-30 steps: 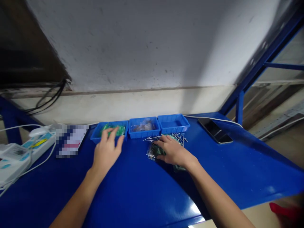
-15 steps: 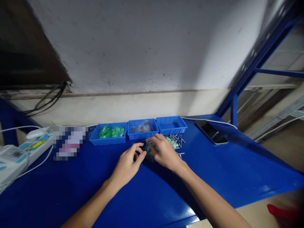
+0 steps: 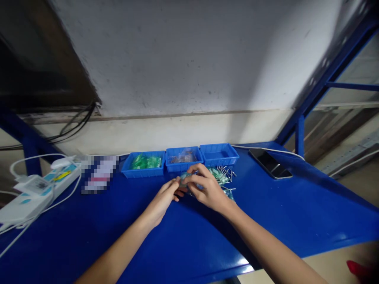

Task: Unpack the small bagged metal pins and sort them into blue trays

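Just in front of the middle bin, my two hands meet over a small clear plastic bag [image 3: 184, 180], partly covered by the fingers. My left hand [image 3: 168, 194] pinches its near left side between thumb and fingers. My right hand [image 3: 209, 190] reaches in from the right, its bent fingers closed at the bag's other side; exactly what its fingertips grip is hard to see. Beside and behind the right hand lies a pile of silvery pins with long shanks [image 3: 226, 173], among small greenish clear packets [image 3: 217, 176]. Another packet [image 3: 229, 194] lies by the right wrist.
Three blue bins stand along the wall: one with green packets [image 3: 145, 161], one with clear bags [image 3: 182, 157], and an empty bin [image 3: 219, 154]. A phone [image 3: 271, 163] lies at the right. A white power strip [image 3: 41, 193] with cables is at the left on the blue table [image 3: 133, 244].
My left hand has turned and closed on the small bag, where its fingers were apart from it before. The right fingers have lifted and spread slightly. The whole view has shifted a little.
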`<state>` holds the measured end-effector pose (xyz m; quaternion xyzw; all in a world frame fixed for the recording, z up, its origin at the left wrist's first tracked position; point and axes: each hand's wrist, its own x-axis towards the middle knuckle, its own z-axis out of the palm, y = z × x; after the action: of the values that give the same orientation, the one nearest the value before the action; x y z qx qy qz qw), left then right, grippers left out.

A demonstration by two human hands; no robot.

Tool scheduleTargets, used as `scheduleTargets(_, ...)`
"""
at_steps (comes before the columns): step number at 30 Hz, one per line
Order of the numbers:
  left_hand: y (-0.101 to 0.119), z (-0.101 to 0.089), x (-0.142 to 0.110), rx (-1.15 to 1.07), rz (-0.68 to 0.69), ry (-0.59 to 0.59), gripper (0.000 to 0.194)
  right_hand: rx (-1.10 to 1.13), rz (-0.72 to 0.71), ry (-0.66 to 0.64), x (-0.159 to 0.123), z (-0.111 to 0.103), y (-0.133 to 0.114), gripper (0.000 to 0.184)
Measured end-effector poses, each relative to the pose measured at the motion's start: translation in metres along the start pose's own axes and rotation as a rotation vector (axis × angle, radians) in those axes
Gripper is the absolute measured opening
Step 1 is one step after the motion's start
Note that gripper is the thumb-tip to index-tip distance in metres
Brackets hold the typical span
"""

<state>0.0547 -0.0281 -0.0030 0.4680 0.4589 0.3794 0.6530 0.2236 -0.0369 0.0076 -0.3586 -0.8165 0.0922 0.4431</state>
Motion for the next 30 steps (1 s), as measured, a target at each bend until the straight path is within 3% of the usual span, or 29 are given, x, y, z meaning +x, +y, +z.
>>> scheduleTargets(3,0.002,-0.004,0.003,-0.12,0.041,-0.048,0.025,0.022,0.014,-0.004,-0.001,0.003,-0.004,0.026)
scheduleTargets(5,0.003,-0.006,0.004,-0.092,0.146,-0.019,0.023,0.007,0.058,-0.023,-0.001,0.005,-0.006,0.03)
scheduleTargets(7,0.003,-0.008,0.004,0.083,0.313,0.074,0.022,-0.006,0.131,-0.044,0.0,0.007,-0.005,0.031)
scheduleTargets(10,0.0,-0.01,0.003,0.518,0.634,0.201,0.014,0.093,0.33,-0.068,0.004,0.008,-0.005,0.019)
scheduleTargets(12,-0.003,-0.011,0.002,0.767,0.83,0.229,0.015,0.311,0.539,-0.084,0.007,0.008,-0.006,0.031)
scheduleTargets(15,-0.004,-0.01,0.0,0.943,0.958,0.223,0.024,0.639,0.745,-0.024,0.009,0.011,-0.009,0.033)
scheduleTargets(19,0.0,-0.007,-0.003,0.94,0.897,0.109,0.031,0.639,0.763,0.158,0.008,0.016,-0.004,0.028)
scheduleTargets(23,0.005,-0.008,-0.002,0.627,0.596,0.108,0.03,0.373,0.642,0.324,0.006,0.014,0.003,0.024)
scheduleTargets(26,0.007,-0.009,0.002,0.215,0.309,0.13,0.056,0.214,0.416,0.289,0.003,0.013,-0.001,0.021)
scheduleTargets(28,0.008,-0.01,0.005,0.026,0.233,0.119,0.052,0.166,0.276,0.24,0.001,0.015,-0.007,0.023)
scheduleTargets(30,0.008,-0.012,0.007,0.0,0.267,0.129,0.038,0.141,0.218,0.205,0.0,0.018,-0.012,0.028)
